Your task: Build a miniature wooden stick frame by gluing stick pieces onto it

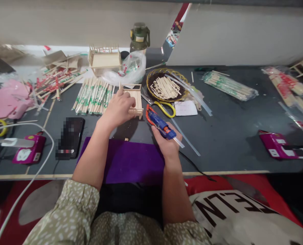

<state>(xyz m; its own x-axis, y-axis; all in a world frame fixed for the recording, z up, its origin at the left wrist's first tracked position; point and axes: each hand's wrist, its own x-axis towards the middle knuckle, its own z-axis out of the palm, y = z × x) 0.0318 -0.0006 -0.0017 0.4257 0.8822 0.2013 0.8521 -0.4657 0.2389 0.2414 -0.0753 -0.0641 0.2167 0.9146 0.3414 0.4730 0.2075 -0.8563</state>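
Observation:
My left hand lies over a small model made of wooden sticks, its fingers curled at the model's left side and partly hiding it. My right hand is wrapped round a blue glue gun with orange parts. A clear glue stick pokes out of the gun's back end. The gun's orange front points up and left, just right of the model and apart from it. Left of the model lie wrapped chopsticks in rows.
Beyond the gun stand a basket of short sticks and yellow-handled scissors. A larger stick model, a plastic bag and a green bottle are behind. A phone and purple cloth lie near the front edge.

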